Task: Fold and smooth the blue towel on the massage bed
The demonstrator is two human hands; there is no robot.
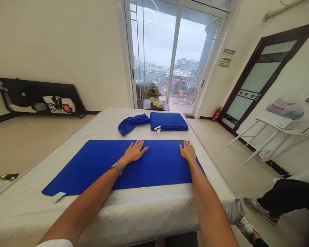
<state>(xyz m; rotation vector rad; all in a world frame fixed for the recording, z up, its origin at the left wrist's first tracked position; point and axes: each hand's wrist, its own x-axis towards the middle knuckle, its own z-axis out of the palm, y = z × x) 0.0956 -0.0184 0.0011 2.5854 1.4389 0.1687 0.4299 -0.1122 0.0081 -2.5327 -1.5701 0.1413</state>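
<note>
Three blue towels lie on the white quilted bed (144, 214). The spread towel (154, 164) lies flat across the lower middle of the frame, with the folded towel (168, 121) and the crumpled towel (132, 123) just beside each other toward the upper middle. The left hand (134, 151) and right hand (187, 151) rest palm-down on the spread towel's far edge, each grip spread open and pinching nothing.

A hard push could send the spread towel's right end over the bed's edge, and careless dragging could bump the folded stack. A leg (285, 197) at lower right stands near the bed, so a knock is possible.

At right, a plastic bag (285, 108) sits on a white table (273, 120), its contents unclear. By the balcony door, a flowerpot (152, 99) holds a leafy plant.
</note>
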